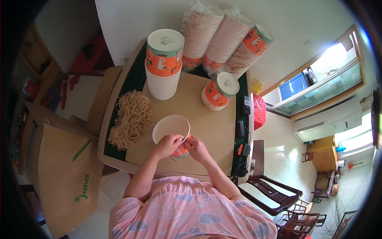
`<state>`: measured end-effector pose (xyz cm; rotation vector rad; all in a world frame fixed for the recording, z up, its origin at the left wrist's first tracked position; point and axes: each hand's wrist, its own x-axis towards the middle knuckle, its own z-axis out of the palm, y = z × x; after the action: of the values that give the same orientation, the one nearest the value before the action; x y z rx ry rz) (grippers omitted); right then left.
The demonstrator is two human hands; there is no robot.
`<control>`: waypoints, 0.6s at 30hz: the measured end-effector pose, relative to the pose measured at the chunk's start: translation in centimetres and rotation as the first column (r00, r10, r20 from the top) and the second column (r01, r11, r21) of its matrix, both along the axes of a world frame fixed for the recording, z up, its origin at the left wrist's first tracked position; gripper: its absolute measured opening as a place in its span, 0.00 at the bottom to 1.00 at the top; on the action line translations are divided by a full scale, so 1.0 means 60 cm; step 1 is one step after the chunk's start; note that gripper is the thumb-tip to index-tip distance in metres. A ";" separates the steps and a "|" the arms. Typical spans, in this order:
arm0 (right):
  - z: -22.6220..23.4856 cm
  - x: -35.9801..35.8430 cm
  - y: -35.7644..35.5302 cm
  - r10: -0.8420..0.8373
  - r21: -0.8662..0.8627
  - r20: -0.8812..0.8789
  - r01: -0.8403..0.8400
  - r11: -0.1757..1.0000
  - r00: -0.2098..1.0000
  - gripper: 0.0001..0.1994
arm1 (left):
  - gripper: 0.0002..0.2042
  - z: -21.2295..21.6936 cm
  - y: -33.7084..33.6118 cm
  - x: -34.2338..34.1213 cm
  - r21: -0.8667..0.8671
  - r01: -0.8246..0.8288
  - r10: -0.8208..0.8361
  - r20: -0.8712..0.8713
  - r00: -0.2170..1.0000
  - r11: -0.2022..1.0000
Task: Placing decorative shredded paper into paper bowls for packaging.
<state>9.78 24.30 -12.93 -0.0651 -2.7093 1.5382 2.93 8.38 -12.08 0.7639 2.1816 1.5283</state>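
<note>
A paper bucket (172,124), white inside with an orange printed outer wall, stands tilted on the brown board at the table's near side, its mouth facing up and away from me. My left hand (169,145) is closed on the near rim, fingers bent over the edge. Beside it, my right hand (196,150) is pinched closed against the bucket's right side near the rim. Whatever lies between the right fingertips is too small to make out. A tangled heap of beige string (131,119) lies left of the bucket.
A tall stack of upturned buckets (165,63) stands behind, a short stack (220,91) at right. Plastic-wrapped stacks (203,34) lean at the wall. Small black devices and cables (242,151) line the right edge. A large cardboard box (67,175) stands left, a dark chair (274,193) right.
</note>
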 end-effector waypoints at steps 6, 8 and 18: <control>-0.008 0.002 0.016 0.046 0.068 -0.003 -0.046 0.997 0.999 0.07 | 0.07 -0.017 0.024 -0.004 -0.014 0.077 -0.077 -0.001 0.997 0.997; -0.021 0.002 0.029 0.027 0.040 0.075 -0.030 0.999 0.997 0.08 | 0.06 -0.015 0.044 -0.001 -0.184 0.063 -0.060 0.022 0.998 0.981; -0.075 -0.008 0.089 -0.159 -0.192 0.365 0.241 0.951 0.917 0.11 | 0.02 -0.111 0.106 -0.006 -0.003 -0.100 0.100 -0.002 0.995 0.995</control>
<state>9.27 29.64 -17.41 -0.6610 -2.6290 1.9263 2.58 14.76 -18.72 0.6643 2.2545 1.5715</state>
